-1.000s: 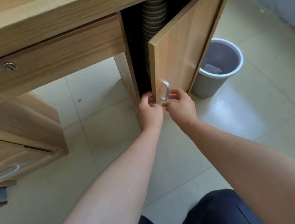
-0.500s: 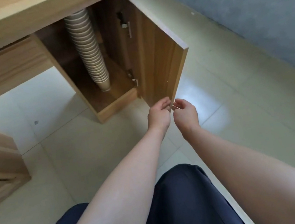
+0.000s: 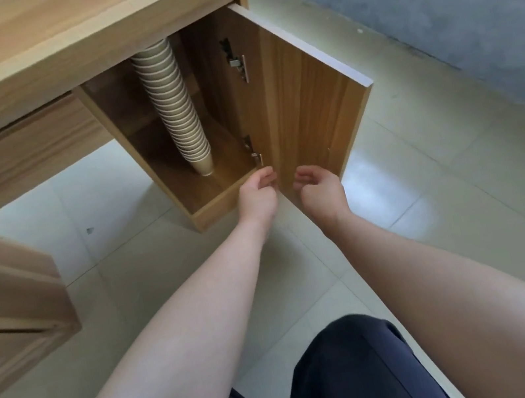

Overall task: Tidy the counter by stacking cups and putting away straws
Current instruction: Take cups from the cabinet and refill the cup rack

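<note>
Tall stack of cups (image 3: 175, 109) standing inside the open cupboard under the desk.

The nested paper cups form one long column, its long axis running up and down with a slight lean; the narrow closed base points down onto the cupboard floor (image 3: 213, 184) and the top disappears behind the desk top (image 3: 61, 41). The cupboard door (image 3: 306, 115) is swung wide to the right, two hinges showing on its inner face. Just below its lower edge, the left hand (image 3: 255, 196) and right hand (image 3: 320, 189) hover on either side, fingers loosely curled, holding nothing. Dark trousers (image 3: 346, 376) and pale floor tiles (image 3: 462, 200) lie below.
</note>
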### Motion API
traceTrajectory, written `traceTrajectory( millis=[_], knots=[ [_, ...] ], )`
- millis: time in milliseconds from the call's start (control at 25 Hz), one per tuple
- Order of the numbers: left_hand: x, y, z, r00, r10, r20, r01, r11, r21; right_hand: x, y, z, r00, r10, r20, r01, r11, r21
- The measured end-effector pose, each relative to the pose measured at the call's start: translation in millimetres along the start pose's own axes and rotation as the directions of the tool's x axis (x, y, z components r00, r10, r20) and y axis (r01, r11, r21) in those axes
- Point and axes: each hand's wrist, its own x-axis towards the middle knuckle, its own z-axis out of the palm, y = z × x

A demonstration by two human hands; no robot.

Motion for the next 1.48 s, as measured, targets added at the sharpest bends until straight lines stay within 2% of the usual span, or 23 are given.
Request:
traceTrajectory(
  millis=[200,520,680,800,880,1080,1240,1360,1480],
  knots=[
    [68,-14,-66,0.987,0.017,-0.159,-0.02,1.0,-0.021,52,-13,79,0.992,-0.066,0.109,0.062,0.997,0.041],
    [209,13,-121,0.902,0.177,-0.395,-0.162,0.984,0.07,152,-50,161,0.989,-0.058,0.134,0.05,0.997,0.067],
    [270,35,-132,0.905,0.159,-0.395,-0.141,0.987,0.074,191,-72,186,0.988,-0.057,0.142,0.045,0.995,0.089],
    [292,38,-134,0.901,0.239,-0.361,-0.231,0.971,0.065,206,-79,192,0.984,-0.086,0.154,0.069,0.991,0.11],
    [293,34,-134,0.886,0.29,-0.362,-0.279,0.957,0.083,208,-80,190,0.982,-0.089,0.167,0.072,0.992,0.105],
    [258,19,-129,0.905,0.289,-0.313,-0.277,0.957,0.084,188,-79,176,0.988,0.052,0.144,-0.071,0.989,0.13],
    [202,6,-112,0.937,0.216,-0.276,-0.186,0.974,0.131,140,-67,166,0.964,0.152,0.22,-0.17,0.983,0.067],
    [154,2,-101,0.968,0.146,-0.205,-0.114,0.981,0.16,107,-51,155,0.974,0.136,0.184,-0.14,0.99,0.012],
    [104,-3,-96,0.981,0.084,-0.172,-0.059,0.988,0.142,68,-48,133,0.962,0.167,0.218,-0.16,0.986,-0.049]
  ],
)
